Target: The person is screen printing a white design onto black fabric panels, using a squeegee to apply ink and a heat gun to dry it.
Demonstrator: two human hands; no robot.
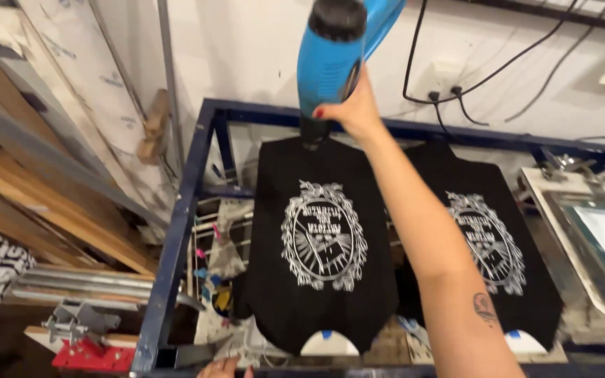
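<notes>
Above black printed shirts (320, 238), right hand's (355, 112) grip holds blue heat gun (330, 56).

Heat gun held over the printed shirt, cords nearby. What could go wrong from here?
1. The right hand holds the blue heat gun close above the left black shirt; lingering in one spot could scorch the white print.
2. Black cords hang from the wall outlet beside the gun and could snag it.

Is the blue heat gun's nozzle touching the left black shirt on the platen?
Cannot tell. In the head view the blue heat gun, held in the right hand, points down with its nozzle overlapping the left black shirt's top edge; no contact or gap shows plainly.
</notes>
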